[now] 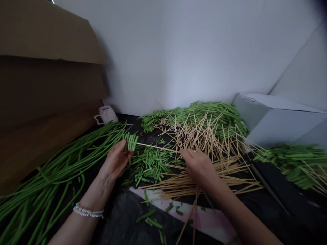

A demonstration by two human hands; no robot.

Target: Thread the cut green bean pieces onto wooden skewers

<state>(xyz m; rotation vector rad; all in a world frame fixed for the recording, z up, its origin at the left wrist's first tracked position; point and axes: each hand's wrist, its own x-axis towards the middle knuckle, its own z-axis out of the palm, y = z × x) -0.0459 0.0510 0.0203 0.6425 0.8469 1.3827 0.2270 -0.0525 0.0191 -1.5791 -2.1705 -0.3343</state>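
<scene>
My left hand (118, 159) pinches a short row of cut green bean pieces (132, 142), lined up side by side on a thin wooden skewer (155, 147). The skewer's bare length runs rightward to my right hand (198, 166), whose fingers are closed around its other end. Below the skewer lies a loose pile of cut bean pieces (153, 165). Under and beside my right hand spreads a heap of bare skewers (163, 186). Long uncut beans (63, 163) lie to the left of my left hand.
Skewered beans (217, 112) are heaped at the back, their sticks pointing forward; another stack of skewered beans (296, 158) lies right. A mug (106, 114) stands by a brown cardboard box (51, 81). A pale box (278, 115) sits back right. Black sheeting (114, 214) covers the surface.
</scene>
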